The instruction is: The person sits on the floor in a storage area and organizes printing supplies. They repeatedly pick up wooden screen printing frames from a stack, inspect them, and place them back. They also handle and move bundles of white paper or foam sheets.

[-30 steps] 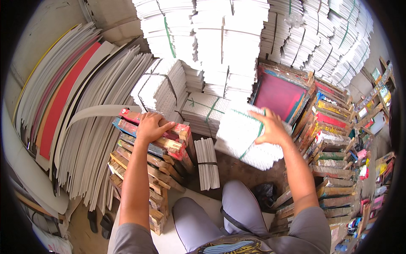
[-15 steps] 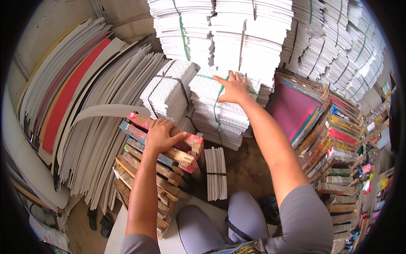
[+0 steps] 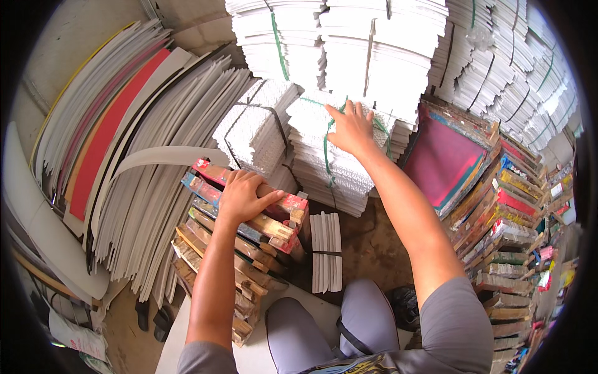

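Note:
My left hand is curled over the top edge of a red-painted wooden frame, with the thumb stretched along it. Several more paint-stained wooden frames lean in a row behind and below it. My right hand lies on top of a stack of white sheets tied with green strap. Its fingers are spread apart near the strap, with nothing held. To the left of that stack stands another bundle of white sheets bound with black strap.
A small strapped bundle of white strips stands on the floor before my knees. Tall white stacks rise behind. Large curved sheets lean at left. A pink-meshed frame and a long row of stained frames line the right.
The view has shifted slightly, so the scene sits a little farther right. Both hands stay on the same things, the left on the frame and the right on the stack.

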`<state>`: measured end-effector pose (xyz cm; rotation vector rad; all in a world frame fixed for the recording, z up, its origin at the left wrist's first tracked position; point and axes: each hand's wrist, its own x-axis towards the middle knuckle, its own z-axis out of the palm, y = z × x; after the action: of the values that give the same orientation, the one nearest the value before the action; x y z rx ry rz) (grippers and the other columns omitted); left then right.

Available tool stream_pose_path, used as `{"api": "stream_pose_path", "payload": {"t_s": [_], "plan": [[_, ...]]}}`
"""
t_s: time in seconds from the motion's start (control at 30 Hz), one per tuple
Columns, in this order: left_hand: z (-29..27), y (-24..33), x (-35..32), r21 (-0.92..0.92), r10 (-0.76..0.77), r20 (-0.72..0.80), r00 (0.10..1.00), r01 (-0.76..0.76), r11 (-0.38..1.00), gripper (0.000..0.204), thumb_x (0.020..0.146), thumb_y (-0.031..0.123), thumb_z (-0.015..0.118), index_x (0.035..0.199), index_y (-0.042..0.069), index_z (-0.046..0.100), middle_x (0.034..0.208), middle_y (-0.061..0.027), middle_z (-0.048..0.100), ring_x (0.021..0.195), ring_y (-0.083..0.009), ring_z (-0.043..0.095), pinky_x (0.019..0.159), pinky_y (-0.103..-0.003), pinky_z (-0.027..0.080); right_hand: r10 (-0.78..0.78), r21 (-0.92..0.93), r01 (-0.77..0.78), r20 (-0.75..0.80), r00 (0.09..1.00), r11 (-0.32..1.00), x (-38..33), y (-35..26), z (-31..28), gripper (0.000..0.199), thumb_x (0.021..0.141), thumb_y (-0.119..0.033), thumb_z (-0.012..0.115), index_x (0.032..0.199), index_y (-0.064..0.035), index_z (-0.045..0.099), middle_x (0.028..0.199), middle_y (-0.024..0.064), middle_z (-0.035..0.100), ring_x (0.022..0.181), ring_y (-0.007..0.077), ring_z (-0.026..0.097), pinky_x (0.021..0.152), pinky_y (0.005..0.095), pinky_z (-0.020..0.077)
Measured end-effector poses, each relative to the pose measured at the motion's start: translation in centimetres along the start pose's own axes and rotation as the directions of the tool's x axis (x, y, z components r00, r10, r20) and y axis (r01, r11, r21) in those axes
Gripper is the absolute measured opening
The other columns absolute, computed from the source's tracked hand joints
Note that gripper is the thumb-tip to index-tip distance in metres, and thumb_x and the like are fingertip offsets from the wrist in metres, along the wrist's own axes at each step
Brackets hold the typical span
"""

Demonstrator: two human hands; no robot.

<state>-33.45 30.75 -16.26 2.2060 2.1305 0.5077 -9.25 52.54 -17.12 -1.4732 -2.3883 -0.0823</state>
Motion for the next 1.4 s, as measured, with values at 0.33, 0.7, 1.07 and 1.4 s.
{"api": "stream_pose_path", "payload": {"t_s": [0.33,0.7,1.07,1.4], "plan": [[0.4,0.0,-0.2,0.023,-0.004,0.022,1.000,0.003,1.000,0.059,0.087,0.062,0.070,0.097,0.004,0.076,0.106,-0.0170,0.073,0.110,-0.0373,0.063,0.104,-0.046,0.044,0.280,0.456,-0.348,0.211,0.936,0.819,-27.0,-3.0,14.4,0.096,0.075,-0.041,0.090,0.152,-0.0129,0.039,0.142,0.0243,0.051,0.131,0.0436,0.051,0.104,0.0531,0.0476],[0.5,-0.7,-0.2,0.016,-0.008,0.004,1.000,0.008,1.000,0.064,0.086,0.067,0.068,0.093,0.003,0.077,0.104,-0.0185,0.074,0.111,-0.0386,0.064,0.106,-0.048,0.044,0.335,0.306,-0.708,0.716,0.612,0.637,-29.6,-6.8,10.4,0.143,0.065,-0.038,0.093,0.169,-0.0176,-0.004,0.147,0.0341,0.050,0.125,0.0511,0.061,0.104,0.0528,0.0521],[1.3,-1.2,-0.2,-0.010,0.014,-0.031,0.999,-0.015,1.000,0.073,0.086,0.075,0.064,0.090,0.003,0.077,0.105,-0.0206,0.074,0.113,-0.0388,0.064,0.110,-0.047,0.043,0.040,0.502,-0.108,0.144,0.989,0.858,-24.1,-0.6,-14.1,0.127,0.060,-0.020,0.086,0.168,-0.0199,0.018,0.143,0.0247,0.059,0.124,0.0442,0.063,0.103,0.0503,0.0549],[0.0,-1.0,-0.2,0.013,0.018,0.033,0.999,-0.019,1.000,0.078,0.088,0.078,0.058,0.094,0.003,0.078,0.105,-0.0189,0.074,0.114,-0.0354,0.064,0.110,-0.044,0.041,-0.498,-0.239,0.436,-0.411,0.764,0.867,-4.5,-11.7,-19.4,0.118,0.070,-0.021,0.084,0.167,-0.0378,0.020,0.142,0.0254,0.055,0.113,0.0470,0.068,0.072,0.0531,0.0644]]}}
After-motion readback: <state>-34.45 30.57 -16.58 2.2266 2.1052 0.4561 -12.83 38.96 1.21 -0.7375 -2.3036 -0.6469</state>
